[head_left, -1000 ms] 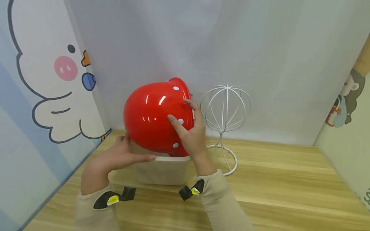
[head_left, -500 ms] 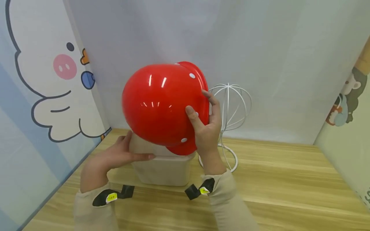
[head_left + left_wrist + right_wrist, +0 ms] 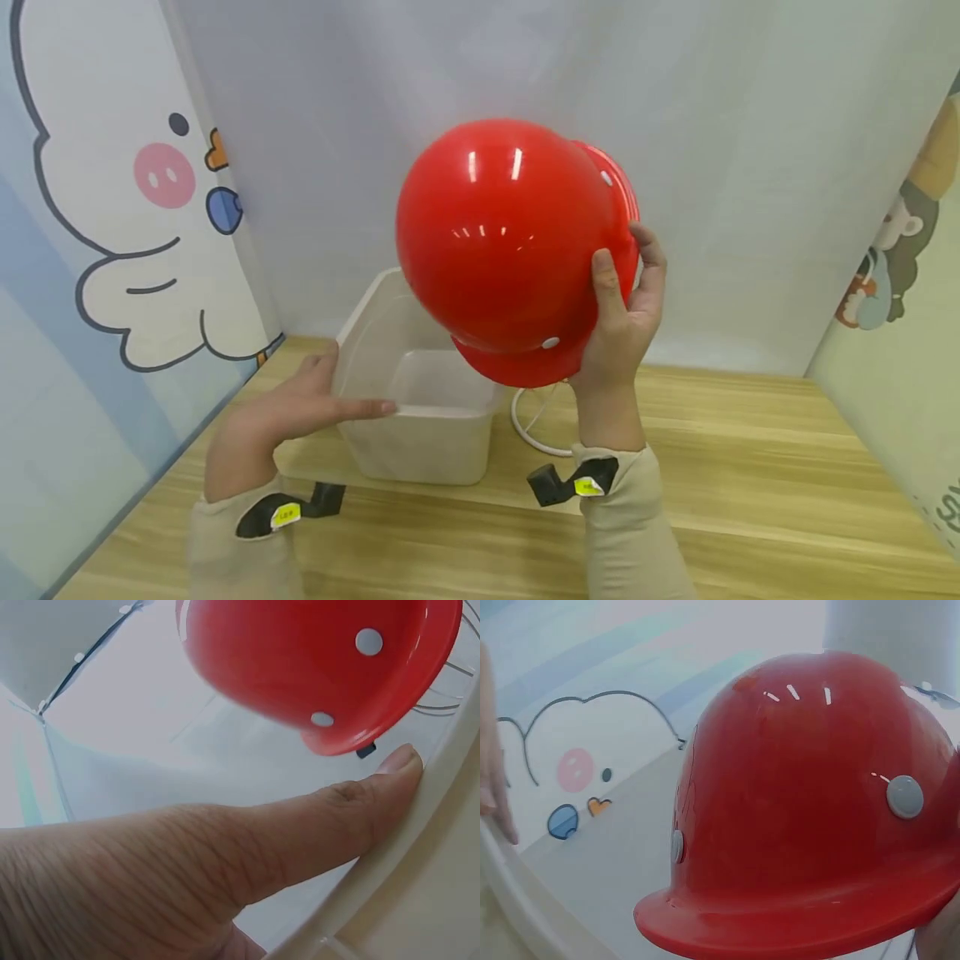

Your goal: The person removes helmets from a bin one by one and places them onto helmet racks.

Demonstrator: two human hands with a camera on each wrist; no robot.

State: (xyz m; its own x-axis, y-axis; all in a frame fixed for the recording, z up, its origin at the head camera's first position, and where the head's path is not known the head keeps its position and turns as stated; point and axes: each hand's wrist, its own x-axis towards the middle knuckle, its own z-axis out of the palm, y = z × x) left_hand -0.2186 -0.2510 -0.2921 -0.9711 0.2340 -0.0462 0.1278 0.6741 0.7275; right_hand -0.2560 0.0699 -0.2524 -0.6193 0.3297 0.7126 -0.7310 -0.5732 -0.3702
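Red helmet point(image 3: 502, 242), glossy, with white studs and a flared brim, tilts at the upper centre of the head view. The right hand point(image 3: 618, 333) grips its brim, fingers curled round the edge. Lower left, the left hand point(image 3: 296, 408) lays a straight thumb on the pale bin point(image 3: 420, 450); whether its half-hidden fingers grip is hard to tell.

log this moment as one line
right grip: holds red helmet by brim | left grip: on bin rim | wire stand: partly hidden
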